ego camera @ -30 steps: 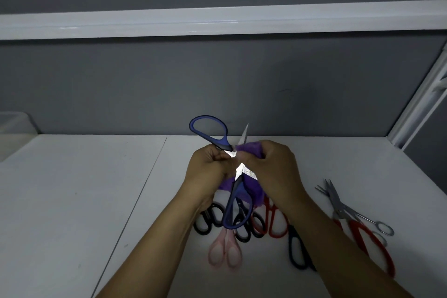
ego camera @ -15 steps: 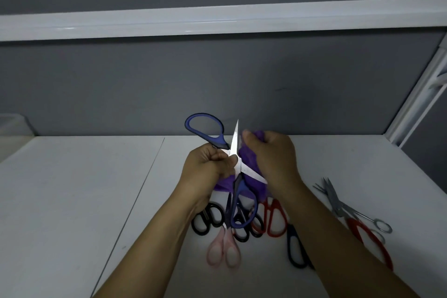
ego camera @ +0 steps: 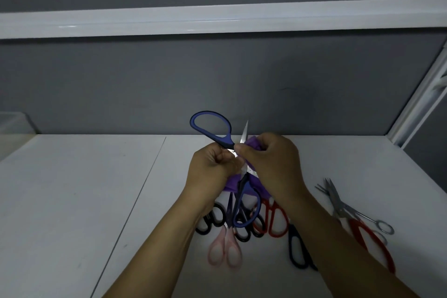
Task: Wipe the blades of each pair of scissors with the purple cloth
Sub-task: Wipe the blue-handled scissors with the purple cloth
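Blue-handled scissors [ego camera: 210, 128] are held spread open above the white table, one handle loop up at the left, the other hanging low. My left hand [ego camera: 212, 167] grips them near the pivot. My right hand [ego camera: 273, 162] pinches the purple cloth [ego camera: 254, 145] round the upward-pointing blade, whose tip sticks out above my fingers. More cloth hangs below the hands. Under my arms lie several other pairs: pink-handled [ego camera: 225, 249], black-handled [ego camera: 210, 220] and red-handled [ego camera: 275, 220].
At the right of the white table [ego camera: 84, 201] lie large red-handled scissors [ego camera: 372, 242], small steel scissors [ego camera: 343, 208] and a dark-handled pair [ego camera: 296, 249]. A grey wall stands behind. A pale box [ego camera: 12, 123] sits at far left.
My right hand with the cloth slid up the blade toward the tip, then came back down toward the pivot. The scissors tilted slightly. My left hand kept its grip.
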